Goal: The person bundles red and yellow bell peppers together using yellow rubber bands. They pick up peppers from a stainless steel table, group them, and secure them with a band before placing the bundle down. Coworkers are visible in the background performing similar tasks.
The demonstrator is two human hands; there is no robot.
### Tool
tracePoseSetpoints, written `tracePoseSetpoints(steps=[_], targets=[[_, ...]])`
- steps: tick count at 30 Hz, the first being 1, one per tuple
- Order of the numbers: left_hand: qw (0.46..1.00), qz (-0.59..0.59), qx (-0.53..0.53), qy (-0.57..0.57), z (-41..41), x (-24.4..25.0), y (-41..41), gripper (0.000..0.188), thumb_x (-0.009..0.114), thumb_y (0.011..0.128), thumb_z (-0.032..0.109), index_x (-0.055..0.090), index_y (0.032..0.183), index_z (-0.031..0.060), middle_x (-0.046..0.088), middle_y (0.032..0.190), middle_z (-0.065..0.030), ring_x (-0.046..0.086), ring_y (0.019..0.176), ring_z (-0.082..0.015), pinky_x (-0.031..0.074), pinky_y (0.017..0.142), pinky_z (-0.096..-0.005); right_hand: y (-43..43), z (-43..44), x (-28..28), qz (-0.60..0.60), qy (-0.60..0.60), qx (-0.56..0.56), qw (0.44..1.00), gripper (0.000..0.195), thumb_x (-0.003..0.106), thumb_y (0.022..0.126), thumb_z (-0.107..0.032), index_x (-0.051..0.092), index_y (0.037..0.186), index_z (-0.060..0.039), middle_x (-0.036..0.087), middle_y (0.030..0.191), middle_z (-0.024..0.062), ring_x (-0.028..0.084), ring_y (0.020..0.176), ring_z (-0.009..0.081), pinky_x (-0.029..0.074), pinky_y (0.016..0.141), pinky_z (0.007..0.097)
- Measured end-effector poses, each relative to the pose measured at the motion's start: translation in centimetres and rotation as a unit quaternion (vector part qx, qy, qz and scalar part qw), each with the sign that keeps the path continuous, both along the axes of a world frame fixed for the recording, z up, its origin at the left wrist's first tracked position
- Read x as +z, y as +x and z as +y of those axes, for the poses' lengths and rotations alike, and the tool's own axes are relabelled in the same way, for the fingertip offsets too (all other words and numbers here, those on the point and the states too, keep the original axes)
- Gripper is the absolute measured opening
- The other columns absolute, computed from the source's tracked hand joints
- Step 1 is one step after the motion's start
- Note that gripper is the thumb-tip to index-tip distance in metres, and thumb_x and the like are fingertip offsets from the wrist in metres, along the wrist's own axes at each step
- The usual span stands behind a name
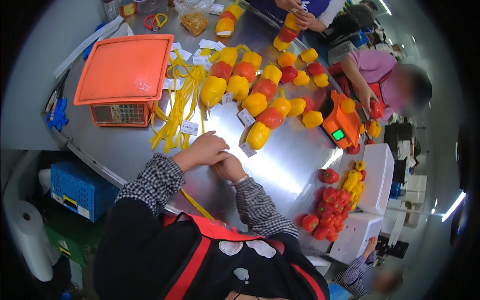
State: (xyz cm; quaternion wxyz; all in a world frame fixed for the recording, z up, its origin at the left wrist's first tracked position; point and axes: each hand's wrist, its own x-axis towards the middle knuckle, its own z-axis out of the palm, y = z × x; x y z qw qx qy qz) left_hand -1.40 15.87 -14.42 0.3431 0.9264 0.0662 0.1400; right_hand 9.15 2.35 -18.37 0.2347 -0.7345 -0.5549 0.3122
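My left hand [205,148] lies across the fingers of my right hand [230,167], low over the steel table. The fingertips of both overlap, so what is between them is hidden. A sliver of yellow shows just beneath them. Closer to my body, a yellow netting strip [197,204] runs over the table edge. Beyond my left hand is a pile of yellow netting sleeves [180,108] with white printed tags [189,128]. Past my right hand lie several netted rows of peppers, yellow at both ends and red between; the nearest row [270,117] has a tag [248,149].
An orange scale [123,69] stands at left, a second scale [342,120] at right. Loose red peppers [332,213] lie by white foam boxes [377,178]. Red-yellow scissors [155,21] lie at the back. Across the table, one person's hands [305,18] hold a pepper row; another's hand [365,97] grips a pepper.
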Motion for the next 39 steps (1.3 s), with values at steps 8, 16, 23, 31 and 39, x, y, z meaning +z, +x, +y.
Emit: tracePoseSetpoints(steps=[8,16,23,31,39], targets=[[0.960,-0.072,-0.135,-0.234,-8.2,11.2,-6.8,0.025,0.072,0.072,0.017,0.065,0.092,0.0050,0.062,0.079,-0.0098,0.060,0.070,-0.0230,0.047,0.060,-0.0292,2.5,-12.7,18.6,0.540,0.023,-0.006,0.841,0.013,0.065,0.081,-0.011,0.057,0.084,-0.0014,0.056,0.081,0.0011,0.051,0.070,0.0068,0.042,0.063,0.0214],[0.965,-0.207,-0.131,-0.097,-20.5,18.5,-1.1,0.030,0.068,0.071,-0.004,0.061,0.100,-0.0008,0.064,0.082,-0.0123,0.064,0.072,-0.0225,0.051,0.064,-0.0297,1.1,-22.9,22.9,0.500,0.147,-0.182,0.834,0.012,0.062,0.084,-0.007,0.056,0.092,-0.0008,0.057,0.078,-0.0003,0.051,0.068,0.0056,0.042,0.063,0.0187],[0.942,-0.057,-0.103,-0.314,-28.7,18.6,2.2,0.008,0.058,0.084,0.004,0.063,0.086,-0.0027,0.063,0.074,-0.0129,0.062,0.062,-0.0196,0.049,0.058,-0.0246,0.1,-30.7,21.4,0.445,0.391,-0.203,0.780,0.024,0.058,0.083,0.003,0.053,0.107,0.0002,0.057,0.089,0.0064,0.056,0.081,0.0111,0.047,0.070,0.0241],[0.963,-0.216,-0.111,-0.114,-34.7,21.1,7.2,0.025,0.065,0.073,-0.006,0.060,0.097,-0.0009,0.059,0.099,-0.0136,0.059,0.089,-0.0248,0.048,0.074,-0.0289,2.5,-34.8,21.5,0.233,0.431,-0.318,0.812,0.009,0.062,0.082,0.000,0.062,0.090,0.0024,0.059,0.081,0.0058,0.056,0.069,0.0084,0.045,0.061,0.0208],[0.929,-0.193,0.037,-0.313,-37.3,18.8,7.5,0.006,0.050,0.092,0.006,0.047,0.089,0.0014,0.052,0.078,-0.0028,0.048,0.066,-0.0070,0.040,0.059,-0.0191,4.7,-35.1,19.7,0.280,0.547,-0.260,0.745,0.010,0.059,0.086,-0.004,0.059,0.095,-0.0002,0.059,0.083,0.0051,0.054,0.067,0.0072,0.045,0.061,0.0191]])
